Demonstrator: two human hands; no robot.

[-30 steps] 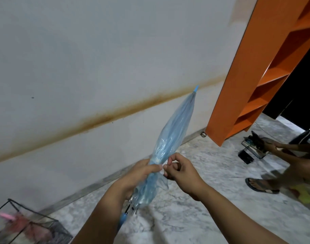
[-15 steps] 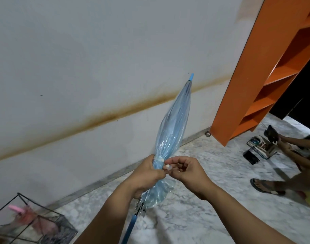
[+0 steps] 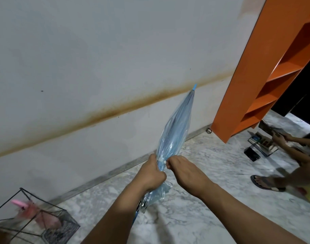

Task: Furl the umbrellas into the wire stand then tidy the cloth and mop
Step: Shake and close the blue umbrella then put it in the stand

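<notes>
left hand [image 3: 151,175]: fist clenched round furled blue umbrella [image 3: 177,129] | right hand [image 3: 184,170]: fingertips pinching its white strap snap [image 3: 164,162]

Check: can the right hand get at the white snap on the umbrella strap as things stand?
Probably yes. The right hand is already at the white snap, its fingertips right beside it, and nothing sits between them. The left hand grips the blue umbrella just below, leaving the snap exposed.

Open grey marble floor [image 3: 194,213] lies between the black wire stand [image 3: 44,224] at left and a seated person's sandalled foot [image 3: 265,183] at right. The orange shelf unit [image 3: 238,85] crowds the far right corner.
</notes>
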